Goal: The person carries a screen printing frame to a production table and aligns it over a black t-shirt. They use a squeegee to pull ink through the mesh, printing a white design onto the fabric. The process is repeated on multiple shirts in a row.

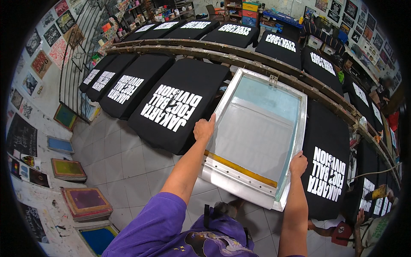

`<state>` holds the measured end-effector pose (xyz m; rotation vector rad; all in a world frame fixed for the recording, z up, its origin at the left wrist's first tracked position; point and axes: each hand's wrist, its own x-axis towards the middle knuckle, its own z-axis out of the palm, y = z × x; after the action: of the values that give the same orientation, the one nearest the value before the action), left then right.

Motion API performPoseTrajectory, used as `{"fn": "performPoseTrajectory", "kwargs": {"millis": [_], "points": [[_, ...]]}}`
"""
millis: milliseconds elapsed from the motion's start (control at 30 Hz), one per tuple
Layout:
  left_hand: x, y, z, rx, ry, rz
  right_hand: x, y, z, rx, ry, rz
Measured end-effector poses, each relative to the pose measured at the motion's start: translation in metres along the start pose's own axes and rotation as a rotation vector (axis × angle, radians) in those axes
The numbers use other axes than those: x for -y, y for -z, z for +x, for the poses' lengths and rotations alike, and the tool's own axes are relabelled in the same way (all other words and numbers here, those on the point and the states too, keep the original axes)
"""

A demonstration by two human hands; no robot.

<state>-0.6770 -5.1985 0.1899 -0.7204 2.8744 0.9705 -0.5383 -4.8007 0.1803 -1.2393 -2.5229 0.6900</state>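
Note:
A screen-printing frame (303, 111) with silver metal sides spans the middle of the view. My left hand (204, 129) is closed on its left side, and my right hand (298, 163) grips the right side lower down. Pale grey-white mesh (257, 137) fills the frame, with a light blue band at its far end. Across the near end lies what looks like a squeegee (239, 168), a metal bar with a yellow strip. Black shirts (182, 73) with white printed lettering lie flat on boards to the left and right of the frame. What lies beneath the frame is mostly hidden.
Long rails (295, 81) curve behind the frame, with more black shirts (231, 34) beyond them. Coloured screens (85, 201) lean along the left wall. At lower right, a co-worker's hand (360, 217) is near other printed shirts. Grey tiles (128, 158) cover the floor.

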Motion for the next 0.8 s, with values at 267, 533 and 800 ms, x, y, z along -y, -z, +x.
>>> {"fn": "performPoseTrajectory", "kwargs": {"millis": [267, 533, 800], "points": [[0.0004, -0.0013, 0.0017, 0.01, -0.003, 0.007, -0.0026, -0.0021, 0.0011, -0.008, 0.0, -0.01], [-0.0023, -0.0001, 0.0003, 0.021, 0.018, 0.004, -0.0021, -0.0011, 0.0012, -0.001, 0.004, -0.002], [-0.0026, -0.0006, -0.0004, 0.006, 0.011, 0.002, -0.004, -0.0025, 0.0027, -0.01, 0.003, -0.001]]}}
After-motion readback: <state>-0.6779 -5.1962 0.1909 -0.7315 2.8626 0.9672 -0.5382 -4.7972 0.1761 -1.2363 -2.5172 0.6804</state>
